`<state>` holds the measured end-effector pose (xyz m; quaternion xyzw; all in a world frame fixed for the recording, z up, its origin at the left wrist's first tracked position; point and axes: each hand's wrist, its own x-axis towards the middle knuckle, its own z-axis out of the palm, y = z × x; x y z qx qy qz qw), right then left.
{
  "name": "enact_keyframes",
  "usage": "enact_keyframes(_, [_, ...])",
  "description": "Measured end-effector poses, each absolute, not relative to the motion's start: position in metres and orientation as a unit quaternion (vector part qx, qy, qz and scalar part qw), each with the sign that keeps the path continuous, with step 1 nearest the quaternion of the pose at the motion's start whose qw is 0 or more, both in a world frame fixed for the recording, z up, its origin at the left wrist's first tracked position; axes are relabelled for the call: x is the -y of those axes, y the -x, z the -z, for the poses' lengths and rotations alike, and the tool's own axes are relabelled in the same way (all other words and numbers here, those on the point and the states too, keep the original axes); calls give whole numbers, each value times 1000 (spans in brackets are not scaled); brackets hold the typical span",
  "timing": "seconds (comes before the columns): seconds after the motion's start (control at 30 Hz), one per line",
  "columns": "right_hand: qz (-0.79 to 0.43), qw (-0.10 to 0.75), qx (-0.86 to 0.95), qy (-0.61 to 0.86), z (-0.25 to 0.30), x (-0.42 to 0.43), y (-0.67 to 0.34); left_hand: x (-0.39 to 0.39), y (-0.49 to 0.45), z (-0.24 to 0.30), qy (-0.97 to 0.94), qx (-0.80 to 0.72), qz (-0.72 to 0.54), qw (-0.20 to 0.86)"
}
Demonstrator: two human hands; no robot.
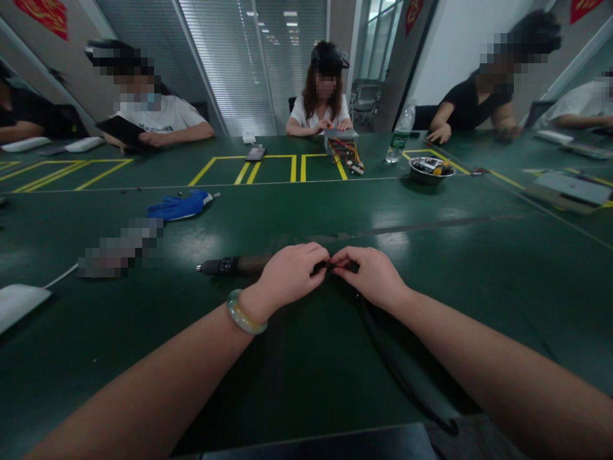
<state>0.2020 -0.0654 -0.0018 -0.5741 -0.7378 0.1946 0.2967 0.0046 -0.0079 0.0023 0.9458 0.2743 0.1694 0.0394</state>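
A dark electric screwdriver [251,264] lies lengthwise on the green table, its bit end toward the left. My left hand [292,271], with a bangle at the wrist, is closed around its rear part. Opposite it, my right hand [371,271] pinches at the tail end, fingertips almost meeting the left ones. A black cable [390,361] emerges beneath my right hand and curves down to the table's near edge. The joint between cable and screwdriver is small and mostly hidden by my fingers.
A blue glove [179,206] lies at left, near a blurred-out phone-like object [122,249] and a white device [22,303]. Across the table are a metal bowl [431,179], a water bottle [401,137] and a grey box with coloured wires [341,135]. Several people sit there.
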Motion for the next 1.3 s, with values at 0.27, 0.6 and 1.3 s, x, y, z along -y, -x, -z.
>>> enact_keyframes(0.27, [-134,262,767,570,4,64,-205,7,-4,-2,-946,-268,-174,49])
enact_keyframes(0.6, [-41,235,807,540,0,68,-203,2,-3,4,-947,-249,-194,52])
enact_keyframes(1.3, [-180,335,709,593,8,65,-205,5,-5,3,-938,-282,-193,59])
